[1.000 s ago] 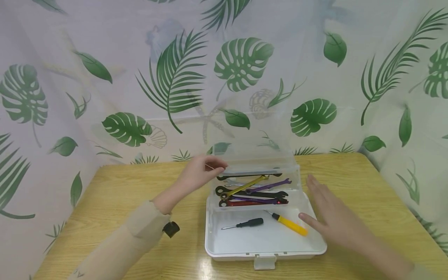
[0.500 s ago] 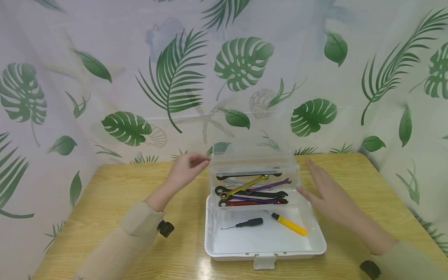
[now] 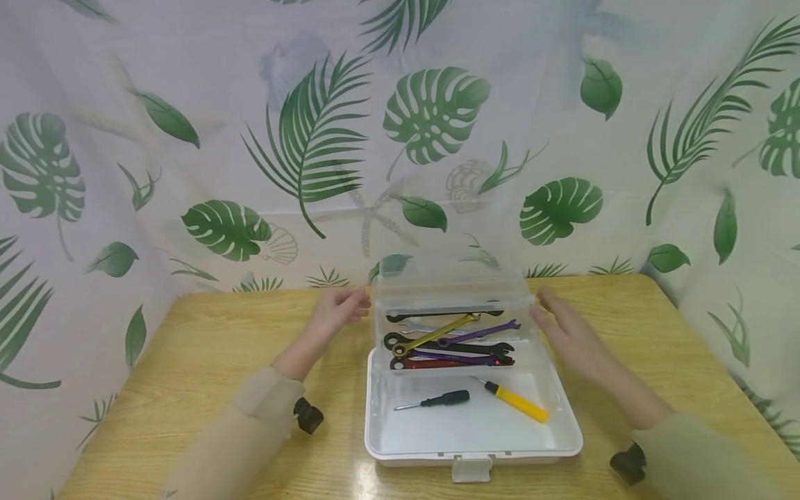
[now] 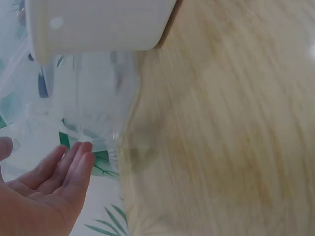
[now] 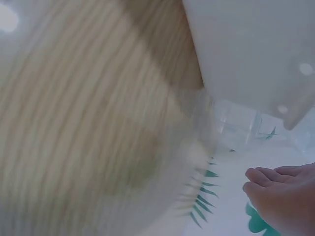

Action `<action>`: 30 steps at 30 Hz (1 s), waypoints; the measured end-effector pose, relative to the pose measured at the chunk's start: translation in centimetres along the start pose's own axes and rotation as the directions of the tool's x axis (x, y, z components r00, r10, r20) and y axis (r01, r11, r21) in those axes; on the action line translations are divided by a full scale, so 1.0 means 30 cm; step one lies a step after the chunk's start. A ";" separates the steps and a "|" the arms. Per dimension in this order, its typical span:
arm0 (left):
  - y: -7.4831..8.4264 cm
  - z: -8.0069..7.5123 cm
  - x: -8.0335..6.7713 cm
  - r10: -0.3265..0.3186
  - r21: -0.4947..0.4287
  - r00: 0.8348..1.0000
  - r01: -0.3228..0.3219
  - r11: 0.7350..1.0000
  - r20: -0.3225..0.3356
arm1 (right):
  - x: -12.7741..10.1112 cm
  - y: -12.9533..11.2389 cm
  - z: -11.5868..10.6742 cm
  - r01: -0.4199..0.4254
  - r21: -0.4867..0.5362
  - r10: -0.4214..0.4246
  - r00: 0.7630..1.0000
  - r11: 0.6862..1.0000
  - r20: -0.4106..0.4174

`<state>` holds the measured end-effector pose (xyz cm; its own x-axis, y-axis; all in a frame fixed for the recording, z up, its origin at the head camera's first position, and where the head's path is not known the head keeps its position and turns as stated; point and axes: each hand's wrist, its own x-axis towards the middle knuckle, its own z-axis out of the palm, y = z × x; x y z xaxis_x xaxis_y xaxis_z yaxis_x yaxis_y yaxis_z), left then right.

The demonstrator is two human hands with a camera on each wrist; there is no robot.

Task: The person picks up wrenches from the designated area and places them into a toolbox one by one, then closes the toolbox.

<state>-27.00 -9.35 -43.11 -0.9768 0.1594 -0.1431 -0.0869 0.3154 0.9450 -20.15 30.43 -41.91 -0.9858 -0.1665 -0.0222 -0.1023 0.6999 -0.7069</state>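
Observation:
A white toolbox (image 3: 378,430) stands open on the table, its clear lid (image 3: 450,281) tipped back. In the clear tray (image 3: 526,326) lie several wrenches, among them a gold wrench (image 3: 434,336), a purple wrench (image 3: 478,334) and a red wrench (image 3: 421,364). A black-handled screwdriver (image 3: 446,398) and a yellow-handled tool (image 3: 520,403) with a thin metal tip rest on the box floor. My left hand (image 3: 334,316) is just left of the lid and tray, fingers relaxed, holding nothing. On the other side my right hand (image 3: 571,337) has its fingertips right at the tray's upper right corner.
The toolbox's latch (image 3: 471,469) hangs down at its front. Under everything is a wooden table (image 3: 250,333). A leaf-patterned curtain (image 3: 487,201) hangs close behind the table and the lid.
My left hand has moved left, off the tray's upper left corner, then slightly down beside it. My right hand has moved up and inward to the tray's right side. Box and tools stay put.

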 end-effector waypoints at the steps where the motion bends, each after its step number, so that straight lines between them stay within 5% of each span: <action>1: -0.005 0.007 0.000 -0.015 -0.008 1.000 0.015 1.000 0.005 | 0.005 0.003 0.004 -0.016 0.021 0.016 1.000 1.000 0.009; 6: -0.006 0.045 -0.007 -0.075 -0.030 0.997 0.075 0.997 0.015 | 0.022 0.024 0.020 -0.093 0.094 0.086 0.993 0.991 0.076; 12: 0.010 0.080 -0.004 -0.106 0.009 0.994 0.106 0.994 0.021 | 0.034 0.035 0.032 -0.097 0.191 0.073 0.989 0.977 0.130; 19: 0.027 0.081 0.003 -0.130 0.033 0.991 0.130 0.991 0.011 | 0.061 0.012 0.034 -0.177 0.384 0.122 0.979 0.906 0.164; 30: 0.045 0.083 -0.009 -0.156 0.084 0.987 0.153 0.985 0.030 | 0.083 0.000 0.029 -0.280 0.438 0.206 0.956 0.854 0.208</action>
<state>-26.36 -6.65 -42.53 -0.9450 0.1365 -0.2974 -0.2184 0.4138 0.8838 -22.49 29.42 -42.58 -0.9361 -0.1588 -0.3139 0.2465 0.3405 -0.9074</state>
